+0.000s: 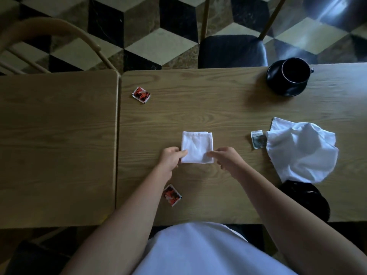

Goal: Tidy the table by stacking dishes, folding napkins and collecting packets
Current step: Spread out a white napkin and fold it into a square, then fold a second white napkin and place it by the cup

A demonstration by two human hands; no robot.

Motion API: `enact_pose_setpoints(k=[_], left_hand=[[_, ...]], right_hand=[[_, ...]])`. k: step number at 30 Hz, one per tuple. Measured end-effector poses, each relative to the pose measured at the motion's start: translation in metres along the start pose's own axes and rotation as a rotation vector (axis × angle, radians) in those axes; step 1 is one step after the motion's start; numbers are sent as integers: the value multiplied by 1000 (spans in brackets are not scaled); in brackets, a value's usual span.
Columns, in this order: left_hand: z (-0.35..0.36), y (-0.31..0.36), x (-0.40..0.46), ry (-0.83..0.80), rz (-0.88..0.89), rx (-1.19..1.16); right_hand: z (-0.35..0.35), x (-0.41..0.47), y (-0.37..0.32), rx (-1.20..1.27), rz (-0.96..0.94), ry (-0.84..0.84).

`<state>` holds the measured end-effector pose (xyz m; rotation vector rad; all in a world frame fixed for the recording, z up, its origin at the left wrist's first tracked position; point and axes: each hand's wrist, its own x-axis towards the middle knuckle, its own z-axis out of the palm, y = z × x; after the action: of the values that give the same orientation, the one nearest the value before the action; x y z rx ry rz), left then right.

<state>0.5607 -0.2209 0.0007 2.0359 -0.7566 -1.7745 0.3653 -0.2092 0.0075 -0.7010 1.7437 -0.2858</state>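
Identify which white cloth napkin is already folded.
The square white cloth napkin both hands, left hand and right hand, hold at centre; the other white napkin lies crumpled at right.

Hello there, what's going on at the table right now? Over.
Left hand and right hand pinching folded napkin. Crumpled napkin waiting. Three packets loose. Nothing in the way.

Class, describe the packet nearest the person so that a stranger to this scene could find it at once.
Start at the wooden table and find the folded white napkin held by both hands. Just below the left hand, beside the forearm, lies a red packet. The other red packet lies far off, toward the chairs.
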Motion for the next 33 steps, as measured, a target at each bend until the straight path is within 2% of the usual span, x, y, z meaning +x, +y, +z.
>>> enact_pose_setpoints(k=[4,9,17,25,30,33], left_hand=[[15,-14,-28,-129,58,73],[44,-42,-65,-254,69,232],[102,-80,-89,-382,17,451],[149,-95,-75,-298,-63,544],[161,-105,-71,-212,-106,579],[163,-95,-74,-173,-96,745]], right_hand=[[-20,-40,38,34,-15,40],[-35,-84,93,97,64,115],[-70,-105,140,-137,234,157],[-88,-83,144,-506,249,73],[-81,-68,157,-573,223,72],[-83,-69,154,-661,170,96]])
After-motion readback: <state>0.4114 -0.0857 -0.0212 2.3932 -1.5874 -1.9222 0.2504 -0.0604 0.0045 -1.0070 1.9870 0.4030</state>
